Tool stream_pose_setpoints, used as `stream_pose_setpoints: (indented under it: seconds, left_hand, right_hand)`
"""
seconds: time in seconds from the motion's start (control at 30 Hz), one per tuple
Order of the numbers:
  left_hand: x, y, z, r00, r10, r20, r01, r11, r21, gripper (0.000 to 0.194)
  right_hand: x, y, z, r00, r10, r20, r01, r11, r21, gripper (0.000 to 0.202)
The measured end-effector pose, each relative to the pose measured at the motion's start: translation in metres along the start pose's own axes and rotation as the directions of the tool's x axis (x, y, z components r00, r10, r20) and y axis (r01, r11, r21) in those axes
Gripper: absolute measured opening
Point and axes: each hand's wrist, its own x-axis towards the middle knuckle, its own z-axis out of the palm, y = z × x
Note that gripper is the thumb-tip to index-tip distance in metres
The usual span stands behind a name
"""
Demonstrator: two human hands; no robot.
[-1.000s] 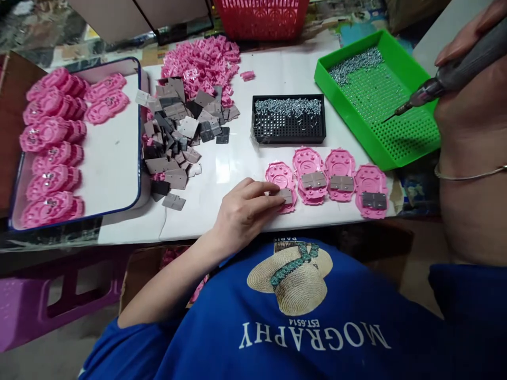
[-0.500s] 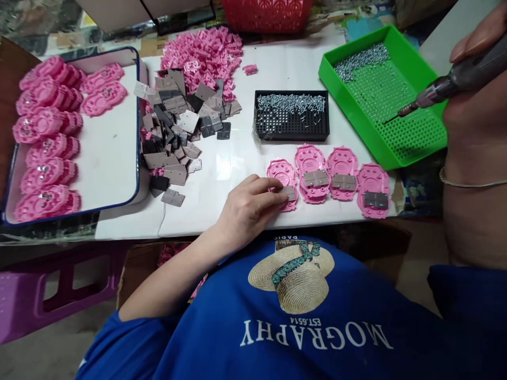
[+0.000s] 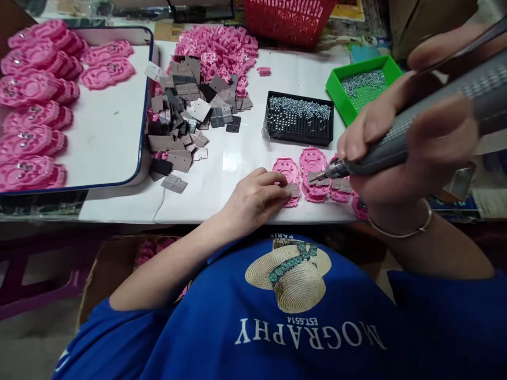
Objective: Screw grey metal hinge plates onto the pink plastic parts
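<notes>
My left hand [image 3: 257, 200] rests at the table's front, fingertips together on a small grey plate [image 3: 292, 190] lying in a pink plastic shell [image 3: 285, 166]. My right hand [image 3: 396, 190] is wrapped round a grey electric screwdriver [image 3: 400, 140], which slants down to the left. Its tip is at the grey plate of the neighbouring pink shell [image 3: 312, 156]; whether it touches a screw is too small to tell. Further right, another pink shell [image 3: 340, 196] with a plate shows partly below the screwdriver. My right hand mostly hides the last pink shell [image 3: 359, 208].
Behind the shells stands a black perforated tray [image 3: 297, 136] of screws, with a green tray [image 3: 336, 87] of screws to its right. Loose grey plates [image 3: 178, 142] and small pink parts [image 3: 217, 50] lie heaped left. A white tray [image 3: 114, 137] holds pink assemblies. A red basket [image 3: 289, 21] stands behind.
My right hand has brought the screwdriver from above the green tray left and down to the second pink shell. My left hand stays on its plate. The view has shifted slightly.
</notes>
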Motion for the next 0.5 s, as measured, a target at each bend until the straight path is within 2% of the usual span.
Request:
stream_pose_setpoints:
  seconds: [0.1,0.2,0.33,0.43,0.5]
  left_hand:
    - [0.0,0.0,0.0,1.0,-0.012,0.012,0.012,1.0,-0.002,0.015]
    - [0.0,0.0,0.001,1.0,-0.012,0.015,0.013,1.0,-0.004,0.014]
    - [-0.001,-0.001,0.0,1.0,0.005,0.009,-0.005,1.0,-0.013,0.014]
    - [-0.001,0.0,-0.001,1.0,0.004,0.009,-0.004,1.0,-0.024,0.014]
    - [0.0,0.0,-0.002,1.0,-0.001,0.013,0.001,1.0,-0.027,0.014]
  right_hand:
    - [0.001,0.009,0.012,0.991,-0.135,-0.021,0.136,0.988,0.072,0.027]
    - [0.0,0.017,0.014,0.99,-0.136,0.028,0.133,0.987,0.088,0.026]
    - [-0.002,0.022,0.014,0.992,-0.125,0.034,0.12,0.986,0.117,0.028]
    - [0.005,0.016,0.01,0.989,-0.147,0.028,0.143,0.984,0.102,0.03]
    - [0.018,0.009,0.001,0.979,-0.202,-0.022,0.203,0.979,0.035,0.029]
